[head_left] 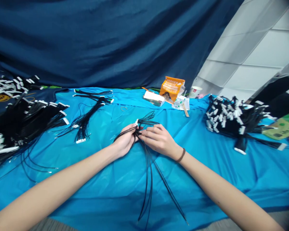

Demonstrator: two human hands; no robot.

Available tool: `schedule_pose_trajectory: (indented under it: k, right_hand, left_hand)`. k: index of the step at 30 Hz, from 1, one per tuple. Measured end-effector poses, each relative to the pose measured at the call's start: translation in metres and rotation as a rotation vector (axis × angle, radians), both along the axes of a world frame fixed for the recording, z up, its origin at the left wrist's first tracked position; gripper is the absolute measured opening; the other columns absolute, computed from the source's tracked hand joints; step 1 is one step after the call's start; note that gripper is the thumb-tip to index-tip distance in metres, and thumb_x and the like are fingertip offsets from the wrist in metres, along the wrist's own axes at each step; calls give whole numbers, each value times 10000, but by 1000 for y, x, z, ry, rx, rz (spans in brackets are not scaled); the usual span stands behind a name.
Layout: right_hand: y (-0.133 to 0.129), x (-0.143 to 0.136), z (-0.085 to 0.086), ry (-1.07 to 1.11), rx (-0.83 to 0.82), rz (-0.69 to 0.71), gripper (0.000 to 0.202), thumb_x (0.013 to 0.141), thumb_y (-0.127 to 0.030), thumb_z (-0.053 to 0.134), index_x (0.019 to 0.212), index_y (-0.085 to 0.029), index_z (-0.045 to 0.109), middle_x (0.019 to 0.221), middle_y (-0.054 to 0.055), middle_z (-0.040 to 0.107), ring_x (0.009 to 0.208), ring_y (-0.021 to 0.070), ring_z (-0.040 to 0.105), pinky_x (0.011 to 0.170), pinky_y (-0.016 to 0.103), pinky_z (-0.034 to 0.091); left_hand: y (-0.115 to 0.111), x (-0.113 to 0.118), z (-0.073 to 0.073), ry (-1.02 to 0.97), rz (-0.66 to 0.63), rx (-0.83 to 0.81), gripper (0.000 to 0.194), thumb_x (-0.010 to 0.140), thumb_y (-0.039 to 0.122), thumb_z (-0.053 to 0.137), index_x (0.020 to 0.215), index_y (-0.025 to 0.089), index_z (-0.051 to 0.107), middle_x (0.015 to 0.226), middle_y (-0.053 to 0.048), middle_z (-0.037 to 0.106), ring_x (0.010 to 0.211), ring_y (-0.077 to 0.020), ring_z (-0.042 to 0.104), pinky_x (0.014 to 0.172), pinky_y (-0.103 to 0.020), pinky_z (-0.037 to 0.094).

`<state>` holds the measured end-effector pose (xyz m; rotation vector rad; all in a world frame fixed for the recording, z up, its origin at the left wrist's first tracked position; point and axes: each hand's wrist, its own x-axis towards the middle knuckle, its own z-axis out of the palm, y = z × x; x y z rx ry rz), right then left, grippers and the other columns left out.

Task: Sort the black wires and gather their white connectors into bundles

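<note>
Between my hands is a bundle of thin black wires (148,166) with a small white connector (136,122) at its upper end. My left hand (125,141) is closed around the bundle just below the connector. The fingers of my right hand (159,138), wearing a dark band at the wrist, are pinched on wires of the same bundle, close to the left fingertips. Some loose wire ends loop up above the hands, and others hang down toward the front edge of the table. Exactly which wires each fingertip grips is hidden.
Black wire harnesses (38,118) with white connectors pile up at left; a smaller bunch (83,123) lies nearer the middle. Another pile (227,115) sits at right beside a green-yellow bag (284,126). Behind stand an orange packet (172,89), a box (154,97) and a paper cup (195,92).
</note>
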<state>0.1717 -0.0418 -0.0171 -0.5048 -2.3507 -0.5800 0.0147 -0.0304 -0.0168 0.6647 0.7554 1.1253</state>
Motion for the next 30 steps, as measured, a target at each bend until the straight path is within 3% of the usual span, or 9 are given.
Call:
schedule_pose_trajectory:
  k: [6, 9, 11, 14, 17, 20, 24, 30]
  right_hand:
    - [0, -4, 9, 613, -792, 193, 110, 822, -214, 545, 873, -205, 642, 899, 40, 662, 933, 169, 571, 855, 358, 447]
    - [3, 1, 17, 1055, -1069, 252, 110, 788, -278, 592, 860, -209, 639, 831, 19, 647, 831, 147, 600, 798, 325, 479]
    - [7, 8, 23, 1319, -1086, 246, 170, 758, -315, 619, 889, -207, 631, 746, -8, 612, 703, 112, 589, 696, 277, 498]
    - [12, 18, 29, 1528, -894, 173, 263, 744, -337, 627, 972, -208, 606, 618, -49, 540, 490, 60, 492, 473, 194, 431]
    - [7, 19, 31, 1429, -694, 60, 210, 802, -344, 559, 951, -202, 599, 532, -60, 521, 393, 57, 434, 393, 188, 350]
    - [-3, 10, 28, 1002, -597, -71, 151, 821, -297, 533, 779, -177, 616, 542, -30, 550, 445, 80, 477, 463, 219, 377]
    - [-10, -3, 19, 485, -421, -138, 206, 821, -228, 503, 651, -160, 597, 602, 15, 557, 573, 118, 477, 577, 266, 374]
    - [-6, -3, 11, 356, -370, -208, 254, 841, -240, 463, 632, -173, 591, 562, 8, 516, 575, 132, 405, 575, 277, 329]
  left_hand:
    - [3, 0, -2, -8, 12, 27, 158, 806, 90, 434, 705, 124, 550, 698, -39, 621, 665, -120, 599, 757, -324, 489]
    - [4, 0, -3, 8, 42, -14, 146, 810, 86, 423, 719, 129, 529, 701, -33, 608, 701, -149, 627, 813, -393, 478]
    - [3, 0, -3, 7, 62, -23, 136, 808, 78, 424, 723, 133, 515, 688, -24, 596, 717, -161, 638, 830, -415, 471]
    - [2, 0, -4, 9, 75, 11, 110, 804, 78, 435, 744, 134, 508, 710, -22, 591, 729, -164, 641, 843, -431, 464]
    - [0, -1, -6, 56, 72, 91, 51, 804, 134, 477, 768, 133, 513, 763, -27, 590, 747, -159, 634, 855, -429, 455]
    - [0, -1, -8, 106, 66, 174, 97, 807, 229, 505, 797, 135, 523, 831, -39, 593, 774, -148, 621, 858, -410, 453]
    - [-1, -1, -8, 173, 79, 231, 207, 798, 337, 513, 808, 132, 537, 870, -51, 594, 789, -132, 599, 827, -354, 471]
    - [-3, 1, -6, 195, 70, 312, 229, 776, 370, 534, 777, 141, 525, 801, -24, 585, 792, -120, 585, 826, -309, 467]
